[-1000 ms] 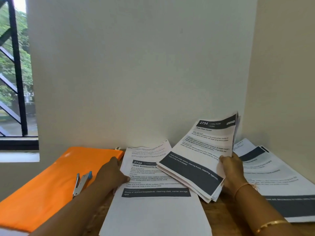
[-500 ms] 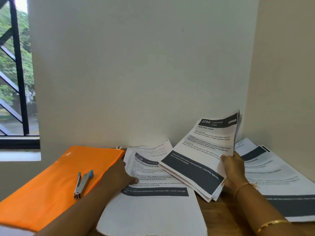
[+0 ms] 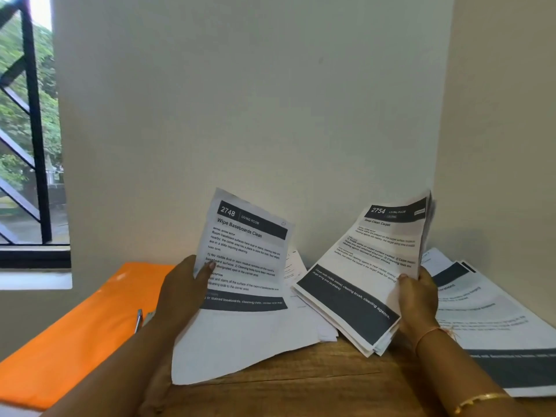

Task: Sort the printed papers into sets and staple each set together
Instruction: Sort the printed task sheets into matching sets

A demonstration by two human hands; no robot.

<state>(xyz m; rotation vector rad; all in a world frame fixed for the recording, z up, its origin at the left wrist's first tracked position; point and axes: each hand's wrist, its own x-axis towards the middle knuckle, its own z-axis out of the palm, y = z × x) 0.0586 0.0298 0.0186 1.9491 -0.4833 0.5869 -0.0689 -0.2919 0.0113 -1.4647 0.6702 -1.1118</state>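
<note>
My left hand [image 3: 183, 288] grips the left edge of a printed sheet headed 2748 "Wipe Baseboards Clean" [image 3: 246, 263] and holds it lifted and tilted above the desk. My right hand [image 3: 418, 299] holds a thick stack of printed papers [image 3: 361, 275] whose top page reads 2754 "Deep Clean Carpet", its thumb on the right edge. More white sheets [image 3: 255, 338] lie flat under the lifted page. A stapler [image 3: 140, 319] lies on the orange folder, mostly hidden behind my left wrist.
An orange folder [image 3: 78, 332] covers the left of the wooden desk [image 3: 301, 386]. Another pile of printed papers [image 3: 493, 320] lies at the right by the side wall. The back wall stands close behind; a barred window is at far left.
My left hand has picked the 2748 sheet up off the flat pile and raised it upright. The right hand's stack has stayed nearly still.
</note>
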